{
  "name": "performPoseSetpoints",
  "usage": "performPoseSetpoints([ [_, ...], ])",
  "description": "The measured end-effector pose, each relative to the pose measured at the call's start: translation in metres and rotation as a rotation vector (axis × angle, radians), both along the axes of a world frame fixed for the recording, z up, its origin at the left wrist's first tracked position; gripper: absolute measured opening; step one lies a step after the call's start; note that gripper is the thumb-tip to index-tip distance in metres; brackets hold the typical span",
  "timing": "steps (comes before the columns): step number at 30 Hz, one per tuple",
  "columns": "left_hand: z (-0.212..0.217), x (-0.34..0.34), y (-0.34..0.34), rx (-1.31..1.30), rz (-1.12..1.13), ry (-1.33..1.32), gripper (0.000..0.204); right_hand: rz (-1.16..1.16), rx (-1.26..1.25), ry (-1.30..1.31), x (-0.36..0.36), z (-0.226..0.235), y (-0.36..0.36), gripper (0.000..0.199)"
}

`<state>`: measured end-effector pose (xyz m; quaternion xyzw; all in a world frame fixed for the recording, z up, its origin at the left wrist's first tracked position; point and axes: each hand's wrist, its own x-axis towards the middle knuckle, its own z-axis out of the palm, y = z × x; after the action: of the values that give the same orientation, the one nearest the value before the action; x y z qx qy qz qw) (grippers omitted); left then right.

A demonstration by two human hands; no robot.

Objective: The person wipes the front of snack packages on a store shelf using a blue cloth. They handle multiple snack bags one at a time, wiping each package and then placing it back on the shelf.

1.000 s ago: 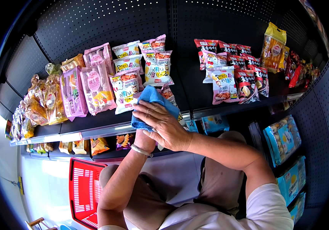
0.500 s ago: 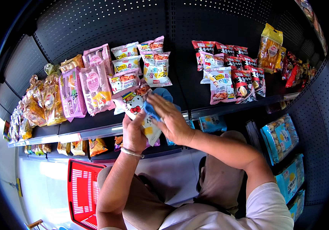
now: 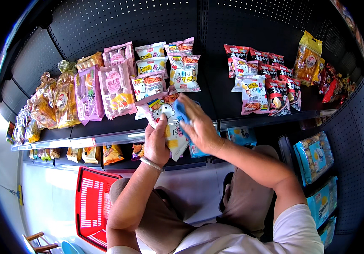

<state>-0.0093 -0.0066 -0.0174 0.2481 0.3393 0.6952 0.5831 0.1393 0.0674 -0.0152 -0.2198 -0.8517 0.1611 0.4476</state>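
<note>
A pink-and-white snack bag (image 3: 175, 136) with a cartoon cat on it is tilted in front of the shelf edge. My left hand (image 3: 156, 142) grips it by its left side, the thumb lying across the front. My right hand (image 3: 203, 132) presses a blue cloth (image 3: 181, 111) against the bag's right side. The fingers cover much of the cloth. Just behind the held bag, similar snack bags (image 3: 185, 73) lean in two stacks on the shelf.
The black shelf (image 3: 215, 99) also carries pink packs (image 3: 115, 93), golden bread bags (image 3: 65, 106), red-and-black packs (image 3: 278, 96) and a yellow-topped bag (image 3: 307, 59). Below the shelf, a red basket (image 3: 80, 203) stands at left. Blue packs (image 3: 314, 154) lie at right.
My right hand has shifted over the bag with the cloth, and less of the cloth shows. The bag remains in my left hand. The whole view has moved slightly.
</note>
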Motion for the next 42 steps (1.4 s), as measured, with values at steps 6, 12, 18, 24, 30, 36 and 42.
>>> performPoseSetpoints([
  [6, 0.008, 0.003, -0.001, 0.013, -0.070, 0.017, 0.037, 0.373, -0.963, 0.307, 0.012, 0.004, 0.029, 0.041],
  [12, 0.018, -0.003, -0.001, -0.048, 0.017, 0.172, 0.040, 0.243, -0.990, 0.389, 0.005, -0.002, 0.024, 0.028],
  [18, 0.007, -0.005, 0.004, 0.011, 0.131, 0.291, 0.041, -0.004, -0.516, 0.257, 0.007, -0.004, 0.030, 0.030],
  [24, 0.011, -0.001, 0.007, 0.003, 0.102, 0.060, 0.041, 0.113, -1.080, 0.543, 0.023, 0.001, 0.043, 0.026],
  [30, 0.005, 0.005, 0.012, -0.033, -0.011, -0.051, 0.040, 0.464, -1.437, 0.645, 0.021, 0.015, 0.030, 0.042],
  [36, 0.006, 0.013, 0.008, 0.101, 0.089, 0.279, 0.036, 0.450, -1.166, 0.474, 0.019, 0.032, 0.019, 0.039],
  [42, 0.005, 0.019, 0.008, 0.145, 0.100, 0.417, 0.038, 0.305, -1.163, 0.640, 0.022, 0.027, 0.025, 0.024],
])
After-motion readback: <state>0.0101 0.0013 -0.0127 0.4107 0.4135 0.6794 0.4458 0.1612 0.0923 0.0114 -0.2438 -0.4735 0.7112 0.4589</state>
